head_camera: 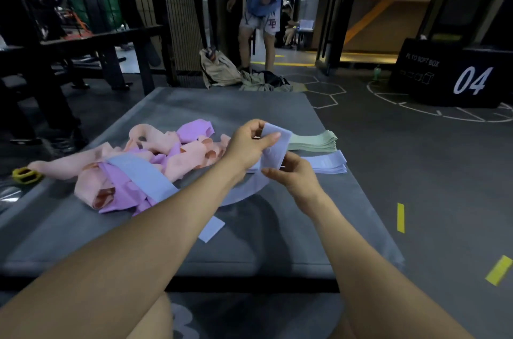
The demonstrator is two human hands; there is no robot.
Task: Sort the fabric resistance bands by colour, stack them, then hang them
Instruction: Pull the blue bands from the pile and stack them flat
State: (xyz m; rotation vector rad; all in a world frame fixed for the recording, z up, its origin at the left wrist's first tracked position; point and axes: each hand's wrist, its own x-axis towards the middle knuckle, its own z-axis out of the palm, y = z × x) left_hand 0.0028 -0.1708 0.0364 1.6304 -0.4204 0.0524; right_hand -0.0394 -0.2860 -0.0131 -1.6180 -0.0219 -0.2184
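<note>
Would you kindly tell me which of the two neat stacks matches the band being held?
The blue stack, nearer the right hand; the green stack behind it differs in colour from the held blue band.

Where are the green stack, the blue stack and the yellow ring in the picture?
green stack (316, 140): head view, top band of the pile.
blue stack (329, 163): head view, top band, right of the right hand.
yellow ring (26, 175): head view, its rim, at the mat's left edge.
</note>
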